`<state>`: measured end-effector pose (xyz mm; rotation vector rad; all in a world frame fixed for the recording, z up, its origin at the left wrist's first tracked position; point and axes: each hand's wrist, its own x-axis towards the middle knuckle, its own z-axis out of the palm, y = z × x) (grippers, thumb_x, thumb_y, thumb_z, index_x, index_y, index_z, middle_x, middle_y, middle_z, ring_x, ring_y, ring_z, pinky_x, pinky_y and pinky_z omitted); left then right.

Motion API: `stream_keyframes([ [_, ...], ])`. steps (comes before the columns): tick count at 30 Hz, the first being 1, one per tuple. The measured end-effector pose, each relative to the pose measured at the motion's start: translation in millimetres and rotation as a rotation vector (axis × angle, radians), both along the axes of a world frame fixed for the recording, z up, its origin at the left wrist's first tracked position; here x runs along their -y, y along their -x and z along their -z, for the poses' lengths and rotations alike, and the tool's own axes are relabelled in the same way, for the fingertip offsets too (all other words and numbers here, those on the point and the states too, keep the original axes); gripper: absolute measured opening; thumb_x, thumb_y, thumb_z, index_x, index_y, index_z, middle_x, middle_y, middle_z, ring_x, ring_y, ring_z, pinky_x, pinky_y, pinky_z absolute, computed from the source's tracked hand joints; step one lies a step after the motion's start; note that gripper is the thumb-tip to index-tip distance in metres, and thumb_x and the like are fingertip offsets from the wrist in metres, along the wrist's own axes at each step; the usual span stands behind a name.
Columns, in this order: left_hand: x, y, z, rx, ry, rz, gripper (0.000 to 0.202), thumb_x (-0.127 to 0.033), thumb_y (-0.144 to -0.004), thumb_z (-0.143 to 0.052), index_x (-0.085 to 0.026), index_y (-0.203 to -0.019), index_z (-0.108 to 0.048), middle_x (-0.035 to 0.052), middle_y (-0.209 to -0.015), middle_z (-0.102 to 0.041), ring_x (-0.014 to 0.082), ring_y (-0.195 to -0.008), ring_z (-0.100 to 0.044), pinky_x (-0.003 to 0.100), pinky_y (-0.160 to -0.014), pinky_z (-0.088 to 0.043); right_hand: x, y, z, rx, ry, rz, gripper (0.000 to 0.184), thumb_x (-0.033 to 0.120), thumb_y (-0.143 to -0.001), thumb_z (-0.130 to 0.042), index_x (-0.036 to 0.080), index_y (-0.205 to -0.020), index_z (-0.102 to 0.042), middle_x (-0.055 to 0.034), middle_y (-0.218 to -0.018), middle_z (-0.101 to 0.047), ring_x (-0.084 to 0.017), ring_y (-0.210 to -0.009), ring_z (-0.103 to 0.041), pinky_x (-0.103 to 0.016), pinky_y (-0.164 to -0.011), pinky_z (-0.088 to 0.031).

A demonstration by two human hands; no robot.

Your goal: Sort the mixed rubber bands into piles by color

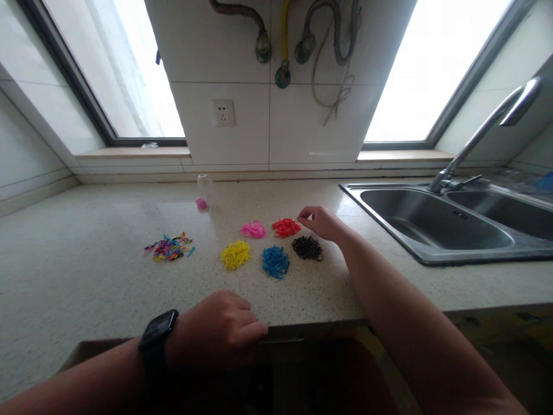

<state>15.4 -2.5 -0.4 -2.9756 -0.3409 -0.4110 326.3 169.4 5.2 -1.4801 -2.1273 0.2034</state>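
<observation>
At the right edge of the red pile of small rubber bands [286,227], my right hand [322,222] has its fingertips pinched together. Whatever they may hold is too small to make out. My left hand [220,323], with a black watch [159,329] on its wrist, rests curled closed at the counter's front edge, and nothing shows in its fingers. Around the red pile lie pink bands [253,229], yellow bands [235,255], blue bands [275,262] and black bands [307,248], each in its own heap. A mixed-colour pile of bands [170,248] lies farther left.
A clear container [204,187] with a pink piece [201,203] at its base stands behind the piles. To the right, a steel double sink [432,219] with a tall faucet [484,129] is set into the speckled counter [103,288]. A tiled wall rises behind.
</observation>
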Motion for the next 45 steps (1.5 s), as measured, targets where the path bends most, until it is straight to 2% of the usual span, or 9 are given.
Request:
stream_keyframes([
  [7, 0, 1, 2.1, -0.019, 0.001, -0.002, 0.005, -0.017, -0.085, -0.052, -0.02, -0.082, -0.051, -0.0021, -0.063, -0.058, 0.0154, -0.055, -0.049, 0.035, -0.048, -0.025, -2, 4, 4.7, 0.043, 0.041, -0.024, 0.018, 0.033, -0.086, -0.064, 0.022, -0.089, -0.078, -0.0048, -0.084, -0.076, -0.018, -0.075, -0.066, -0.029, -0.071, -0.046],
  [16, 0, 1, 1.2, -0.013, -0.002, -0.007, 0.007, -0.017, -0.085, -0.052, -0.02, -0.08, -0.051, -0.0023, -0.062, -0.057, 0.0155, -0.054, -0.048, 0.036, -0.048, -0.026, -6, -12, 2.9, -0.019, -0.014, 0.042, 0.025, 0.034, -0.088, -0.059, 0.019, -0.091, -0.079, -0.0065, -0.082, -0.076, -0.018, -0.071, -0.063, -0.03, -0.067, -0.045],
  [22, -1, 2, -0.6, 0.01, 0.046, 0.01, 0.005, -0.018, -0.085, -0.051, -0.02, -0.081, -0.052, -0.0016, -0.062, -0.058, 0.0149, -0.054, -0.049, 0.034, -0.047, -0.026, -15, -22, 13.0, -0.047, 0.039, 0.097, 0.024, 0.033, -0.087, -0.059, 0.018, -0.092, -0.078, -0.0072, -0.084, -0.076, -0.019, -0.074, -0.065, -0.03, -0.07, -0.047],
  [28, -8, 11, -5.8, 0.018, 0.119, -0.058, 0.008, -0.017, -0.087, -0.05, -0.021, -0.083, -0.055, -0.0017, -0.063, -0.057, 0.014, -0.056, -0.05, 0.032, -0.051, -0.029, -24, -27, 20.7, -0.028, 0.056, 0.091, 0.025, 0.036, -0.087, -0.06, 0.02, -0.092, -0.078, -0.007, -0.087, -0.076, -0.02, -0.076, -0.066, -0.031, -0.072, -0.049],
  [31, -23, 27, -14.6, 0.011, 0.153, -0.153, 0.009, -0.018, -0.09, -0.05, -0.02, -0.089, -0.058, -0.0011, -0.068, -0.061, 0.0136, -0.061, -0.054, 0.029, -0.056, -0.034, -23, -27, 18.7, -0.017, 0.06, 0.109, 0.027, 0.038, -0.087, -0.059, 0.02, -0.092, -0.078, -0.0074, -0.087, -0.076, -0.02, -0.076, -0.066, -0.032, -0.072, -0.049],
  [35, -51, 59, -31.9, 0.041, 0.158, -0.351, 0.014, -0.02, -0.093, -0.049, -0.021, -0.101, -0.061, -0.0001, -0.077, -0.064, 0.0141, -0.068, -0.06, 0.028, -0.065, -0.039, -21, -25, 15.6, -0.017, 0.082, 0.113, 0.029, 0.04, -0.086, -0.059, 0.02, -0.093, -0.079, -0.0074, -0.085, -0.075, -0.02, -0.074, -0.065, -0.032, -0.071, -0.048],
  [38, -71, 87, -43.1, 0.021, 0.12, -0.55, 0.017, -0.028, -0.096, -0.049, -0.021, -0.103, -0.063, -0.0016, -0.07, -0.061, 0.0136, -0.062, -0.057, 0.028, -0.063, -0.037, -20, -26, 15.4, -0.019, 0.087, 0.112, 0.03, 0.041, -0.086, -0.058, 0.02, -0.093, -0.079, -0.0071, -0.084, -0.075, -0.02, -0.072, -0.064, -0.031, -0.07, -0.048],
  [42, -89, 119, -49.2, -0.063, 0.134, -0.761, 0.021, -0.035, -0.094, -0.052, -0.022, -0.101, -0.067, -0.0008, -0.071, -0.063, 0.0134, -0.061, -0.056, 0.026, -0.059, -0.032, -22, -28, 16.6, -0.011, 0.084, 0.09, 0.031, 0.041, -0.086, -0.058, 0.019, -0.091, -0.079, -0.007, -0.082, -0.075, -0.02, -0.071, -0.064, -0.031, -0.069, -0.047],
  [45, -96, 135, -49.2, -0.077, 0.234, -0.856, 0.027, -0.041, -0.093, -0.053, -0.022, -0.099, -0.071, 0.0001, -0.074, -0.066, 0.0138, -0.064, -0.057, 0.025, -0.061, -0.031, -24, -29, 17.2, -0.011, 0.082, 0.079, 0.03, 0.04, -0.087, -0.058, 0.019, -0.09, -0.078, -0.0069, -0.082, -0.075, -0.02, -0.071, -0.064, -0.031, -0.069, -0.047],
])
